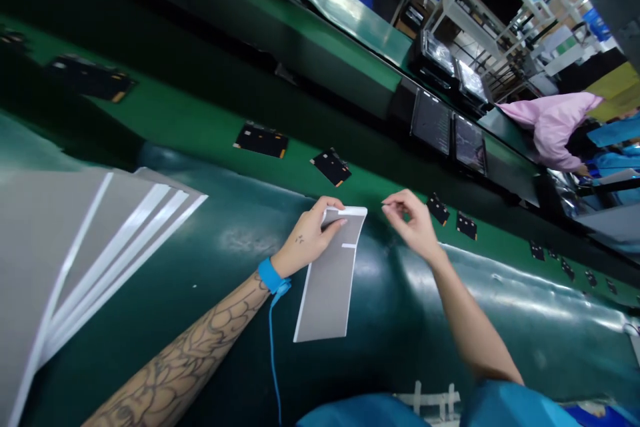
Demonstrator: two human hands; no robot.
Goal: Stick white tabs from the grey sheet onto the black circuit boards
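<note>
My left hand (311,235) grips the top end of a long grey sheet with a white edge (330,280), holding it over the dark green bench (230,267). A blue wrist strap with a cord (273,275) sits on that wrist. My right hand (411,221) hovers just right of the sheet's top corner, thumb and forefinger pinched together; whether anything thin is between them I cannot make out.
A stack of grey sheets with white edges (75,260) lies at the left. Several small black boards (262,140) ride the green conveyor (200,120) beyond. Dark screens (431,121) stand farther back. A person in pink (555,123) works at the right.
</note>
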